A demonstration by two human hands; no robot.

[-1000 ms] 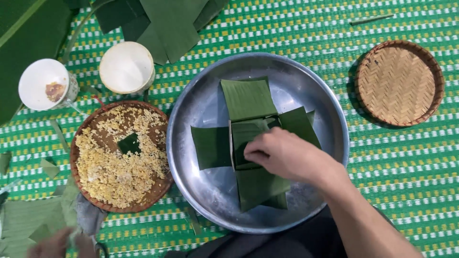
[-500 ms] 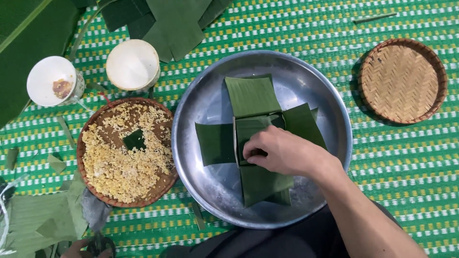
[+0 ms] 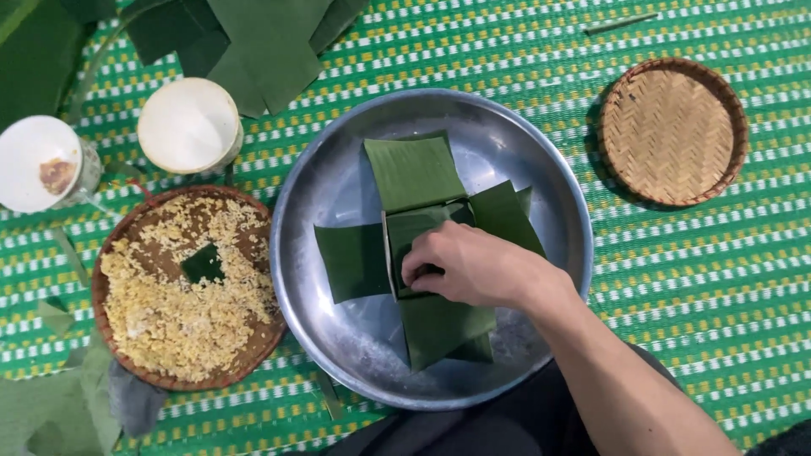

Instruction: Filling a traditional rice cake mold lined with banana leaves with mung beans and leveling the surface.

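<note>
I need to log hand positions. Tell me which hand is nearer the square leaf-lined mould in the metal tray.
Right. The right hand presses its fingers down inside the leaf-lined mould at the middle of the metal tray. The left hand is not in view.

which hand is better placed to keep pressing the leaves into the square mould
Right. The right hand already rests in the leaf-lined mould on the metal tray; the left hand is out of view.

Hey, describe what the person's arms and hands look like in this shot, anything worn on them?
Only one arm shows. The right hand is bare, with no glove, ring or watch visible, and the forearm is bare too, with no sleeve in view up to the frame edge. The left hand is out of view, so nothing can be said of it.
</note>
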